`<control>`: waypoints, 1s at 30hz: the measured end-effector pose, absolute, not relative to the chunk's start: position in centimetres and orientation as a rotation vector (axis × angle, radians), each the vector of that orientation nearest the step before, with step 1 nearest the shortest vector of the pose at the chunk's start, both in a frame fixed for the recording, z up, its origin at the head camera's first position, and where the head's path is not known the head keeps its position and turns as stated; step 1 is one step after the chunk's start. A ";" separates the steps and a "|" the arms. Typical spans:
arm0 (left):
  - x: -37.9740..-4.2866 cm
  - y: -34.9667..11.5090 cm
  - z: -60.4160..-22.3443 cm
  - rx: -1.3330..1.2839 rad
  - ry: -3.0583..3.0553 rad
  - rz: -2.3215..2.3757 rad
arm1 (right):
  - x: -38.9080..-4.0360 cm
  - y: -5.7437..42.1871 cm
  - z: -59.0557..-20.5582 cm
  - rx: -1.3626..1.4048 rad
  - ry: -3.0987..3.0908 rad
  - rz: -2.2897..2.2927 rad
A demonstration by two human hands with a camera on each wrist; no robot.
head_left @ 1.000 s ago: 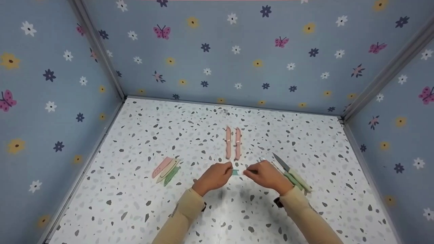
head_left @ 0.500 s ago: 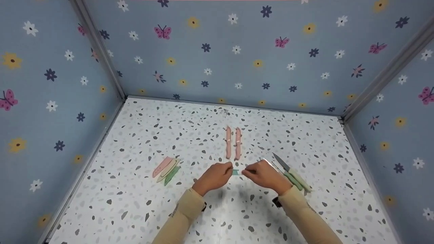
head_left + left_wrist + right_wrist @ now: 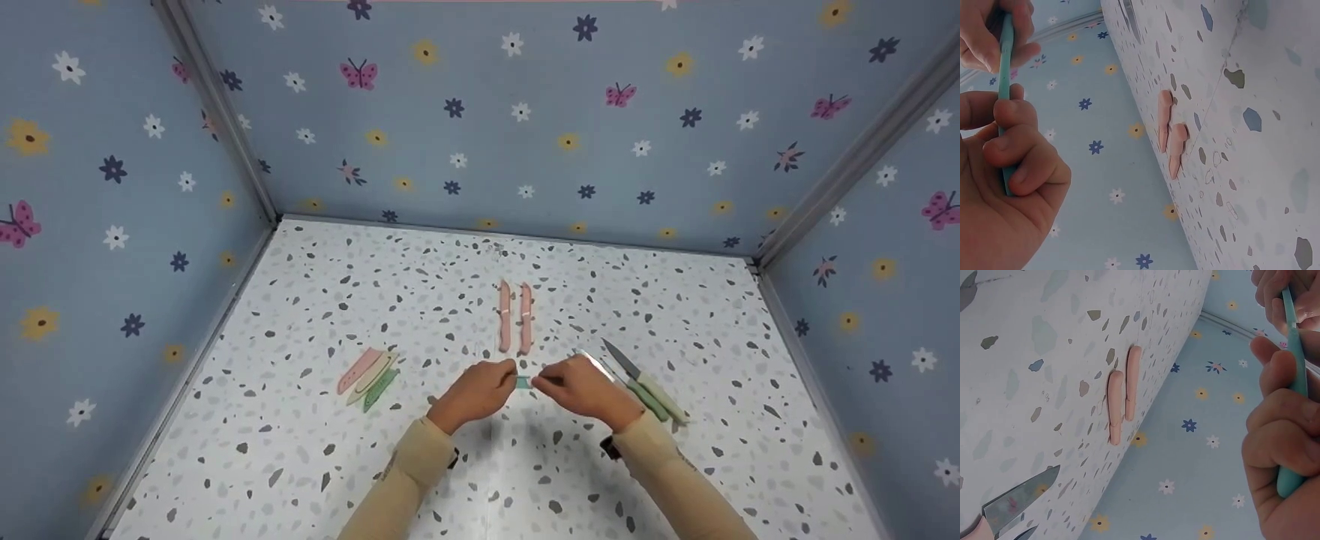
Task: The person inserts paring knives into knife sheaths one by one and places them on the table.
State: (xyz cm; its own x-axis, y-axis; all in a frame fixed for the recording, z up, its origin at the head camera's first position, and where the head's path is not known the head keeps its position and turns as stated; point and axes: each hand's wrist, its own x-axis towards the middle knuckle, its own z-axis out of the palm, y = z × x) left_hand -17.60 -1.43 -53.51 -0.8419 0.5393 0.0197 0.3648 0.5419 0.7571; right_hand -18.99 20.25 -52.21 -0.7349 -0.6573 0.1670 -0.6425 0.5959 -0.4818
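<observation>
My left hand (image 3: 472, 391) grips a teal knife sheath (image 3: 1004, 79), its fingers curled round it. My right hand (image 3: 589, 388) holds a knife by its teal handle (image 3: 1297, 365). Handle and sheath are in line, close end to end, with a small white strip between them in the right wrist view. How much blade lies inside the sheath is hidden. Both hands are above the table, close together. Beyond them, two pink sheathed knives (image 3: 505, 316) lie side by side on the table.
Pink, cream and green sheaths (image 3: 380, 390) lie together at the left. Bare-bladed knives (image 3: 660, 394) lie beside the right forearm, one with a pink handle (image 3: 977, 530). Flower-patterned walls (image 3: 480, 150) enclose the speckled table (image 3: 420, 300) at the back and sides.
My right hand has moved slightly left, bringing the knife handle nearer the sheath and narrowing the gap between the hands. My left hand has stayed nearly still.
</observation>
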 end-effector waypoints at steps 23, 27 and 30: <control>-17.8 -1.5 -53.2 0.762 2.556 1.181 | -19.3 19.7 -52.1 -1.141 2.791 -0.814; -18.1 -1.8 -53.2 0.766 2.538 1.192 | -19.6 19.8 -52.4 -1.093 2.798 -0.762; -18.2 -2.2 -53.3 0.738 2.524 1.190 | -19.8 20.1 -52.6 -1.053 2.785 -0.751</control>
